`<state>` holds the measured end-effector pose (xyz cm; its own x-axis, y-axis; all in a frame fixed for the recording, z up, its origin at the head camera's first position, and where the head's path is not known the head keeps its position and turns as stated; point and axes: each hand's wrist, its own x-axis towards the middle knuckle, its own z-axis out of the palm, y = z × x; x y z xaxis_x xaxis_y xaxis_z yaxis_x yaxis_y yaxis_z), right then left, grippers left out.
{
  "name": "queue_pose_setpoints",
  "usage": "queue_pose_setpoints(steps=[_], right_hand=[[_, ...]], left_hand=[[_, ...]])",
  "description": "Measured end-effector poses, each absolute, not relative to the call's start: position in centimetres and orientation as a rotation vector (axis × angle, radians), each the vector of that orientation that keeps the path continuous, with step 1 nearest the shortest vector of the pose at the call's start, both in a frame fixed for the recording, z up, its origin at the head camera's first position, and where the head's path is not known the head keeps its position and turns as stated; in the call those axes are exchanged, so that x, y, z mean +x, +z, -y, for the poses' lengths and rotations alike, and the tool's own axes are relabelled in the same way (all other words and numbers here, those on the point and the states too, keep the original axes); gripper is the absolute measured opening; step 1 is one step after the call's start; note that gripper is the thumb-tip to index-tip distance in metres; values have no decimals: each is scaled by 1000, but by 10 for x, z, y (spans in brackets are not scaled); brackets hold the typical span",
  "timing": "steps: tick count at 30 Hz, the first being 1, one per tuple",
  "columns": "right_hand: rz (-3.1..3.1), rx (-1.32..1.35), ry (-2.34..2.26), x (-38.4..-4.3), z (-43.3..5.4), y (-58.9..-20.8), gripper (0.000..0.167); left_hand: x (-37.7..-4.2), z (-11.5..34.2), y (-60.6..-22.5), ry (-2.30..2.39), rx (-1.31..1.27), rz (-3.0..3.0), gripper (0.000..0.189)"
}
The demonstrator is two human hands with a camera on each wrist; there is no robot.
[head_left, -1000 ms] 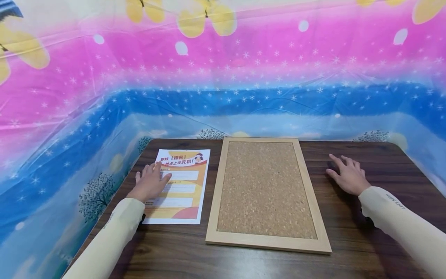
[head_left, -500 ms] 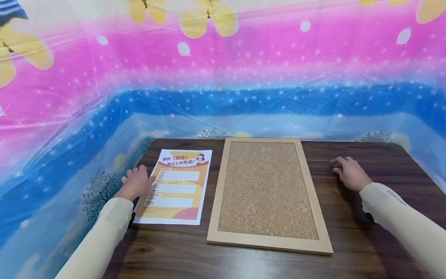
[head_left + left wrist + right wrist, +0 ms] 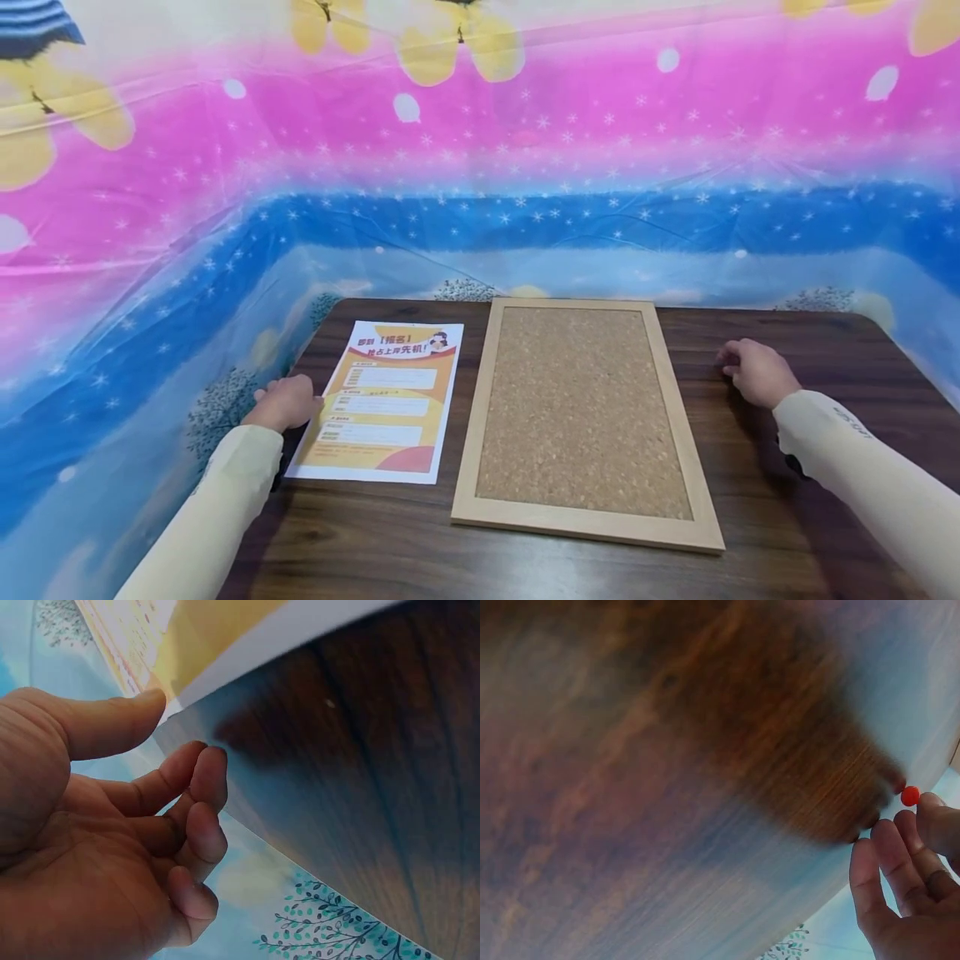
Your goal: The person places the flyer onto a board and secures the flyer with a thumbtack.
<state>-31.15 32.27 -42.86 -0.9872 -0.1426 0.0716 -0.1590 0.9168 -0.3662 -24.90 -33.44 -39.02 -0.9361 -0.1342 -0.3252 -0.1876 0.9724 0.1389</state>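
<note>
A printed sheet (image 3: 378, 396) with orange and yellow patches lies flat to the left of a wood-framed corkboard (image 3: 581, 408). My left hand (image 3: 283, 404) is at the sheet's left edge. In the left wrist view the thumb tip (image 3: 154, 705) is right at the paper's border, with the other fingers loosely bent and apart from it. Right of the board, my right hand (image 3: 757, 372) is low over the tabletop, fingers bent inward. It pinches a small red round thing (image 3: 910, 796) by the thumb tip; the index finger is hidden in that view.
Both lie on a dark wood-grain table (image 3: 360, 542) with rounded far corners. A printed cloth (image 3: 525, 217) in pink and blue hangs around the table's back and left side. The table's left edge runs close by my left hand.
My left hand has slid left and nearer, off the sheet's face to its left edge. My right hand's fingers, spread earlier, have drawn together. The head view has shifted slightly.
</note>
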Motion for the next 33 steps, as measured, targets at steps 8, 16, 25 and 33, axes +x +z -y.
queue_pose_setpoints(steps=[8,16,25,33], right_hand=[[3065,198,528,-315,-326,-432,10],[3062,188,534,-317,-325,-432,7],[3048,207,528,-317,-325,-434,5],[3049,214,545,-312,-324,-431,6]], left_hand=[[-247,334,-393,202,-213,-2786,26],[-248,331,-399,256,-264,-2802,17],[-246,328,-396,298,-276,-2814,20],[-246,321,-397,332,-322,-2842,5]])
